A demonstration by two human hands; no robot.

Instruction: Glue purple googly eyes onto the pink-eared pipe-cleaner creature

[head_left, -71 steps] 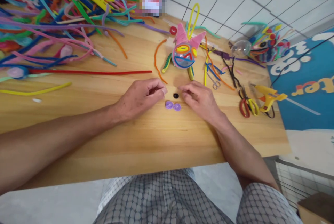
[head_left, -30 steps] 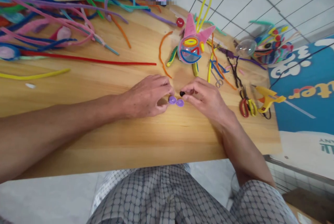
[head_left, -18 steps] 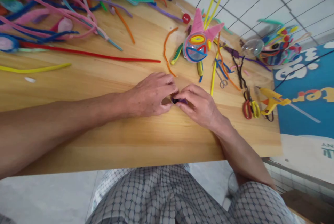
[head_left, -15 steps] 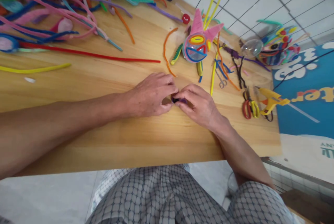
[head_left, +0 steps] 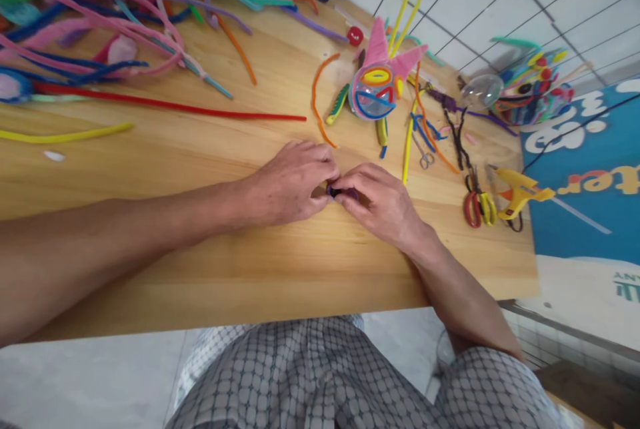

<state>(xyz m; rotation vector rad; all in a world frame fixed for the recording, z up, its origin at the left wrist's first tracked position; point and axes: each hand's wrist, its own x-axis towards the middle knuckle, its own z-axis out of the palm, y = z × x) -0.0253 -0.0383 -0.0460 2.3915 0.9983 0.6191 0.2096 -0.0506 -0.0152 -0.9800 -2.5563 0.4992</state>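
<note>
Between my fingertips is a small dark purple and black piece, probably pipe cleaner, mostly hidden by the fingers. My left hand pinches it from the left, and my right hand closes on it from the right with thumb and forefinger. Both hands are low over the wooden table. Just beyond them stands a clear ball figure with pink ears, a yellow loop on top and coloured pipe cleaner trim. A curved orange pipe cleaner lies to the left of the figure.
A heap of coloured pipe cleaners covers the far left, with a red one reaching toward the middle. On the right lie red-handled scissors, yellow-handled ones, a yellow glue gun and small scissors. Another decorated figure stands behind.
The hands keep almost the same place and grip. The small dark purple piece between the fingertips has turned slightly; its purple end shows a little more at the left.
</note>
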